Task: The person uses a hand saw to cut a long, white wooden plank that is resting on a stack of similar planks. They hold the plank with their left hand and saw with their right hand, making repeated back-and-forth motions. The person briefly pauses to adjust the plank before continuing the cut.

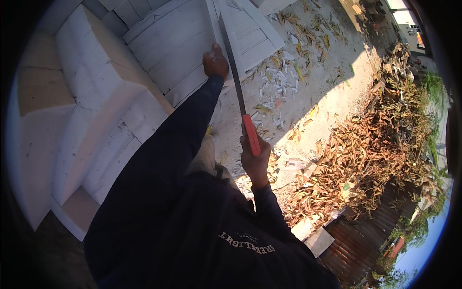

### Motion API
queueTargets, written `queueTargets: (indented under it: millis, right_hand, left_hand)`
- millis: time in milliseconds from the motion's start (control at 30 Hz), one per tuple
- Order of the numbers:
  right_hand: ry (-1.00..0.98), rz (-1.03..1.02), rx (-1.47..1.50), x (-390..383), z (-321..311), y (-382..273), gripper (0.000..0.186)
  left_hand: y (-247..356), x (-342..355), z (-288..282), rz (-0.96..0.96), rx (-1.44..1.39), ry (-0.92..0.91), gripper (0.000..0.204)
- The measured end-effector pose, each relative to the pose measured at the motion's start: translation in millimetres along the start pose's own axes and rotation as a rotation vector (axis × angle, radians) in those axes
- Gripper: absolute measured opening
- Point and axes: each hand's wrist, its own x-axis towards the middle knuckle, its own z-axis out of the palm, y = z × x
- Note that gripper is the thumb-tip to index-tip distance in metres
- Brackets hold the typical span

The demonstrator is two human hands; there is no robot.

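My right hand (255, 159) is wrapped round the red handle of a handsaw (233, 67). Its long, toothed metal blade points up and away from me, lying along a narrow white strip (214, 24). Just left of the blade, my left hand (215, 62) is closed with curled fingers at the strip's edge; exactly how the fingers meet it is partly hidden. Below the strip lies a wide stack of white boards (168, 53) with seams between them. Whether the teeth bite into the strip I cannot tell.
Large white blocks (91, 62) are piled on the left. Small white offcuts (279, 84) and leaves litter the pale ground. Dry brown leaves (356, 149) form a heap on the right, near rusty corrugated sheeting (358, 241). A shadow edge crosses the ground.
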Motion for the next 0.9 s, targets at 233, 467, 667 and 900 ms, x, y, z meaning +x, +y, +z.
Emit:
queueTargets:
  millis: [233, 467, 667, 900]
  right_hand:
    - [-0.073, 0.14, -0.07, 64, 20, -9, 0.049]
    - [-0.012, 0.064, 0.019, 23, 8, 2, 0.043]
    - [-0.086, 0.126, -0.044, 63, 14, -2, 0.042]
    - [-0.087, 0.111, -0.012, 34, 3, -3, 0.045]
  left_hand:
    - [11, -6, 0, -0.025, 0.124, -0.037, 0.057]
    - [8, 4, 0, -0.068, -0.001, -0.03, 0.059]
    - [6, -6, 3, -0.016, 0.024, -0.004, 0.056]
    - [7, 0, 0, 0.016, -0.004, -0.009, 0.057]
